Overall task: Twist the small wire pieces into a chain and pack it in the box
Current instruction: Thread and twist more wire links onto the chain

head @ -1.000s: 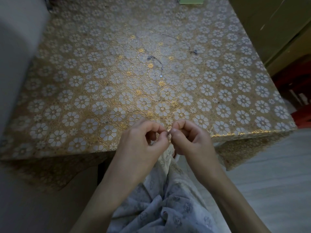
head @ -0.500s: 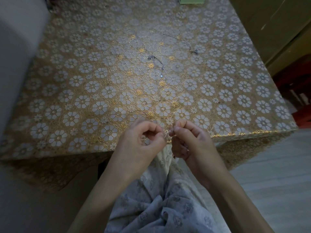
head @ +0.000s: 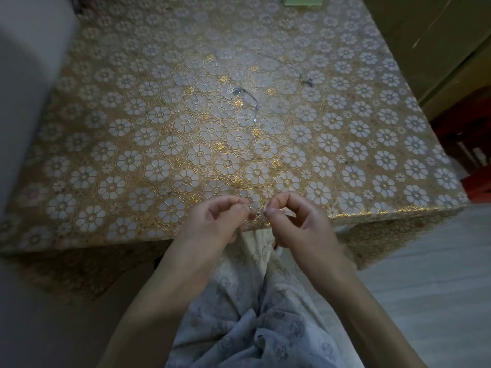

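At the table's near edge (head: pixel 372 209), left hand (head: pixel 212 224) and right hand (head: pixel 295 224) pinch a small wire piece (head: pixel 259 211); green box (head: pixel 303 0) sits far.

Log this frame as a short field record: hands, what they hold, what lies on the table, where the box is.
left hand: pinches a small wire piece at the near table edge
right hand: pinches the same piece from the other side
on tablecloth: chain piece mid-table; second chain piece farther right
green box: at far edge, mostly out of frame
packing: not yet done
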A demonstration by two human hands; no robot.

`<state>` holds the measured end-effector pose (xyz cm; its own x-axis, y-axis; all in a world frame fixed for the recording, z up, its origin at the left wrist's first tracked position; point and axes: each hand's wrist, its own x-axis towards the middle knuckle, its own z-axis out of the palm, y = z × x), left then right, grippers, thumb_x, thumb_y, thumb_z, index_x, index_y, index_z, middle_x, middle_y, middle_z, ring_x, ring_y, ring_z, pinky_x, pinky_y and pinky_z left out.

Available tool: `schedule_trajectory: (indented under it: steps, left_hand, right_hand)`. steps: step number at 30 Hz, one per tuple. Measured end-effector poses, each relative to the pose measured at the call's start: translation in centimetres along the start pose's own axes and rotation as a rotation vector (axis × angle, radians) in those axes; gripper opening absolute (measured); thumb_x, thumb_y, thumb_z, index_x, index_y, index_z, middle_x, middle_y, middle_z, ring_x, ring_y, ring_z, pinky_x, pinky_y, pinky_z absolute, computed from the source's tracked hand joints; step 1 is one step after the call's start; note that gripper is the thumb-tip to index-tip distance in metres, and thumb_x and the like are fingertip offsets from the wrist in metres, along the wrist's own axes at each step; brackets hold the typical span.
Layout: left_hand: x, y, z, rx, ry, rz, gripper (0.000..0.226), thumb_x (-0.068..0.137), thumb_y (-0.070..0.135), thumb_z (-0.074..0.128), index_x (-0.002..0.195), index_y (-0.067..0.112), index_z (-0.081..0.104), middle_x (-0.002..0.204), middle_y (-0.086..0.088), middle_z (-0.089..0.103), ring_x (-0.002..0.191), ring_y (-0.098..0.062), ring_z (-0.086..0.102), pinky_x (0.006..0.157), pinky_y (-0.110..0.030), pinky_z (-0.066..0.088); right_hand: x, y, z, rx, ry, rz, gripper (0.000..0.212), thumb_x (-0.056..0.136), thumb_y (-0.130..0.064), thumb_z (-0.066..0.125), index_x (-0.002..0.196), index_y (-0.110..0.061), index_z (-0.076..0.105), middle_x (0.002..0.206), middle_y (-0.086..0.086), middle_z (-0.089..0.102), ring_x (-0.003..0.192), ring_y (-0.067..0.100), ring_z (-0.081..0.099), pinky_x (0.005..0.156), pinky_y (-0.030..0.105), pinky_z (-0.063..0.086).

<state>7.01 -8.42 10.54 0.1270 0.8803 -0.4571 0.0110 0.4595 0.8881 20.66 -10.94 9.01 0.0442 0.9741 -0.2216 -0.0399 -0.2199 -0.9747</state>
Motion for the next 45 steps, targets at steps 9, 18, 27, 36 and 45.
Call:
schedule_trajectory:
  steps: [9,18,27,36,45]
  left_hand:
    - [0.1,-0.9,0.2,-0.079,-0.088,-0.102,0.049,0.090,0.002,0.048,0.051,0.021,0.070,0.062,-0.001,0.066,0.058,-0.011,0.057,0.057,-0.023,0.040]
    - [0.9,-1.4,0.1,-0.306,-0.087,-0.112,0.053,0.090,-0.001,0.041,0.048,0.015,0.068,0.059,-0.003,0.064,0.053,-0.007,0.059,0.050,-0.016,0.047]
    - [1.2,-2.1,0.0,-0.496,-0.082,-0.184,0.020,0.066,0.015,0.054,0.052,0.012,0.068,0.063,-0.005,0.064,0.056,-0.009,0.059,0.049,-0.016,0.047]
    - [1.1,-2.3,0.7,-0.608,-0.117,-0.135,0.008,0.070,0.016,0.052,0.068,0.012,0.058,0.065,-0.002,0.060,0.055,-0.008,0.054,0.049,-0.017,0.045]
    - [1.3,-2.3,0.9,-0.551,-0.112,-0.069,0.009,0.078,0.017,0.045,0.071,0.018,0.052,0.065,0.006,0.053,0.056,-0.007,0.044,0.050,-0.019,0.033]
  right_hand:
    - [0.4,0.0,-0.5,-0.017,0.004,0.020,0.019,0.086,0.002,0.055,0.071,-0.010,0.054,0.072,0.015,0.053,0.052,0.006,0.040,0.049,0.015,0.033]
    - [0.3,0.2,-0.2,-0.111,-0.060,0.060,0.022,0.086,0.000,0.054,0.068,-0.012,0.053,0.069,0.006,0.051,0.058,0.012,0.042,0.056,0.031,0.035]
    - [0.3,0.7,0.1,0.153,-0.016,0.202,0.022,0.088,0.004,0.050,0.071,-0.009,0.053,0.064,0.005,0.045,0.052,0.009,0.039,0.051,0.021,0.033]
    - [0.5,0.8,0.8,0.295,0.031,0.220,0.024,0.089,0.003,0.050,0.069,-0.010,0.053,0.057,0.003,0.047,0.052,0.011,0.040,0.054,0.026,0.032]
    - [0.3,0.4,1.0,0.173,0.041,0.100,0.016,0.087,0.007,0.051,0.074,-0.002,0.052,0.055,0.001,0.046,0.046,0.006,0.039,0.044,0.016,0.033]
